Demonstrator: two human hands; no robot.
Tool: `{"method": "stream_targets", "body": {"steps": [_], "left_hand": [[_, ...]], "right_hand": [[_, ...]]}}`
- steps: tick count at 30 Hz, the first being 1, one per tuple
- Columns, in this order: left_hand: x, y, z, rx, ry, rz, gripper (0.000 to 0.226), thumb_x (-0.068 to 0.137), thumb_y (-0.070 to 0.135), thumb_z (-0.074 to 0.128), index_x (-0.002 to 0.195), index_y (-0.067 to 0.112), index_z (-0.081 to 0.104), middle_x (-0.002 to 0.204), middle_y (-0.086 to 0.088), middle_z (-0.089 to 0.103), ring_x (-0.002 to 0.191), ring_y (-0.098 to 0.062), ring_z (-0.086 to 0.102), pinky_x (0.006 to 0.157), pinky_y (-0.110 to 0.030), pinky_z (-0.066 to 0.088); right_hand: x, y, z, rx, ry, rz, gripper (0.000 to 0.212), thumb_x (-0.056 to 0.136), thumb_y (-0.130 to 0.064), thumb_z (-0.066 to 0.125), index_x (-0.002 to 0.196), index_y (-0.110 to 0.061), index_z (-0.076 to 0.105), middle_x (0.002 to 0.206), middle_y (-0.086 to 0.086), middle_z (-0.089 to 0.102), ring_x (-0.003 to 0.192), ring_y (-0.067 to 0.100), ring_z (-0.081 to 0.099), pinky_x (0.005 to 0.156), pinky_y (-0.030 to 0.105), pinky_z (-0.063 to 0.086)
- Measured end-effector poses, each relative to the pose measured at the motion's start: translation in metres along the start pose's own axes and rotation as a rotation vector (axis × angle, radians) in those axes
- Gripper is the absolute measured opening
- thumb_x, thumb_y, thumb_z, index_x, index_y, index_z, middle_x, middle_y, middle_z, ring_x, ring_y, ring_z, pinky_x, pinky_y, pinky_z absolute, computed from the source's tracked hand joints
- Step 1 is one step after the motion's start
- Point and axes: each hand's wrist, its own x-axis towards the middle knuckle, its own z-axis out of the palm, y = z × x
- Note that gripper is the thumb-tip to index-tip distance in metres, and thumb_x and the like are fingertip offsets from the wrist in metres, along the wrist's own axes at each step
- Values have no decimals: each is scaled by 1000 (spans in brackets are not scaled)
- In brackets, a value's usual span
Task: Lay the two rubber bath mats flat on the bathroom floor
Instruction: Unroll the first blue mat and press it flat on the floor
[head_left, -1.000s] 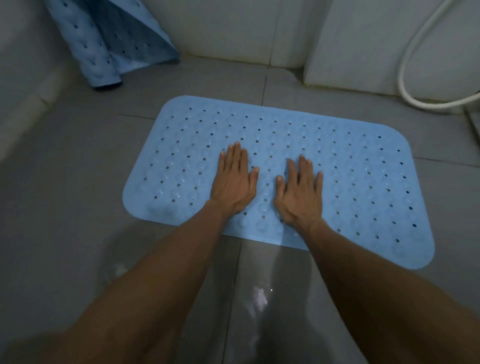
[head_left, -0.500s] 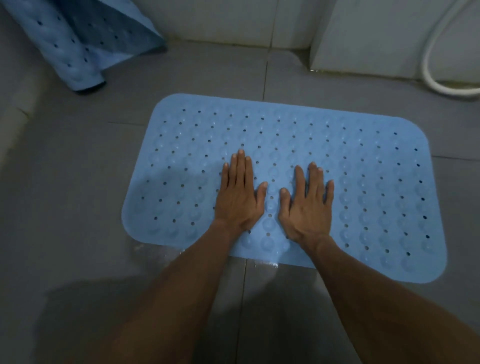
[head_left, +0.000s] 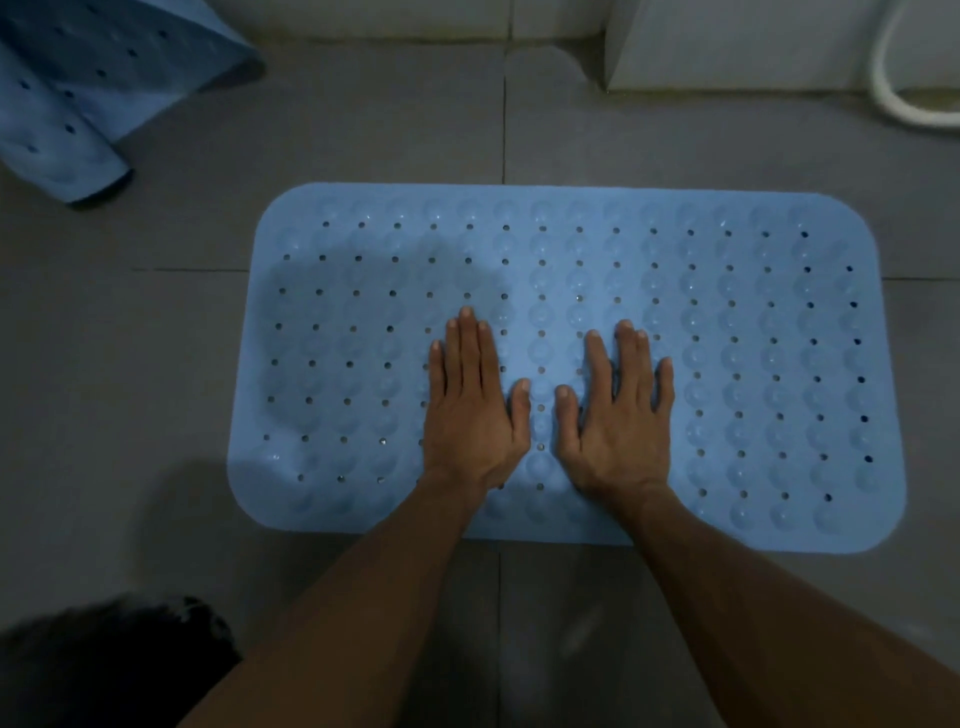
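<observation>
A pale blue rubber mat (head_left: 701, 364), dotted with rows of small holes and round bumps, lies spread flat on the grey tiled floor (head_left: 156, 364). A second blue mat (head_left: 78, 104) sits curled at the far left corner. The left hand (head_left: 475, 410) and right hand (head_left: 615, 415) press palm-down on the flat mat, fingers extended, gripping nothing.

Up and to the left of the left hand (head_left: 475, 410), the second blue mat (head_left: 78, 88) runs off the top and left edges, so its full extent and how it is folded or rolled cannot be told. Far up and right of the right hand (head_left: 615, 421), a white hose (head_left: 893, 98) is cut by the top and right edges; neither end shows. Below and left of the left hand, a dark blurred shape (head_left: 114, 670) at the bottom-left corner cannot be identified. The flat mat (head_left: 727, 364) is covered where both palms and forearms lie over it. Both forearms leave the bottom edge.
</observation>
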Motion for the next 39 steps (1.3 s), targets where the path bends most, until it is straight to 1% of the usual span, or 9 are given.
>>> {"method": "stream_targets", "body": {"steps": [9, 18, 21, 25, 28, 30, 32, 35, 39], "left_hand": [[-3, 0, -2, -41, 5, 1, 74, 99, 45, 25, 153, -1, 6, 162, -18, -2, 150, -27, -5, 122, -45, 5], [-4, -3, 4, -7, 50, 16, 73, 99, 47, 15, 153, -1, 6, 161, -19, -2, 150, -28, -4, 121, -46, 7], [-4, -4, 5, -36, 72, 25, 72, 99, 46, 19, 153, -1, 11, 161, -19, 4, 150, -28, 1, 121, -46, 7], [-4, -9, 10, -45, 91, 56, 70, 100, 46, 26, 150, -4, 21, 159, -21, 15, 149, -31, 12, 121, -47, 12], [-2, -10, 5, -63, 53, 60, 75, 97, 49, 15, 151, -3, 18, 160, -20, 11, 149, -31, 9, 122, -43, 3], [0, -12, -4, -98, 29, 44, 79, 93, 51, 9, 151, -2, 16, 160, -19, 9, 149, -30, 7, 121, -40, -4], [-3, -18, -20, -61, 55, -1, 76, 95, 49, 12, 151, -1, 17, 160, -19, 11, 149, -31, 9, 120, -42, -4], [-6, -35, -58, 34, 19, -80, 69, 100, 43, 17, 153, 1, 7, 161, -17, 1, 150, -29, -1, 120, -41, -8], [0, -61, -127, 175, 96, -162, 63, 103, 36, 27, 153, 1, 10, 161, -19, 7, 149, -31, 7, 120, -43, -2]], "right_hand": [[-1, 0, 5, -31, 9, 10, 69, 99, -55, 25, 157, -21, 11, 166, 9, 0, 153, 23, -5, 122, 51, 2], [-1, 1, 9, -10, 58, -12, 67, 99, -54, 26, 156, -21, 14, 165, 10, 4, 153, 25, 0, 123, 50, 2], [-2, 2, 9, 4, 55, -14, 67, 100, -54, 24, 157, -20, 14, 165, 11, 4, 152, 25, 0, 122, 50, 1], [-1, 1, 5, 31, 10, -29, 70, 98, -55, 15, 158, -18, 9, 165, 12, -1, 152, 26, -5, 122, 49, -4], [4, -2, -2, 48, 7, -109, 68, 100, -52, 19, 157, -15, 11, 165, 13, -1, 152, 27, -5, 123, 46, -6], [13, -10, -8, 69, 14, -167, 64, 102, -48, 23, 156, -14, 16, 165, 14, 4, 152, 28, -1, 123, 45, -5], [27, -27, -17, 150, 33, -192, 61, 102, -44, 28, 154, -13, 23, 163, 16, 9, 151, 30, 4, 123, 46, -1], [50, -60, -40, 296, 61, -198, 57, 102, -40, 31, 151, -13, 28, 162, 16, 14, 149, 31, 8, 122, 46, 1], [73, -107, -93, 422, 78, -250, 54, 102, -38, 30, 147, -10, 35, 156, 19, 23, 144, 34, 19, 121, 45, 7]]}}
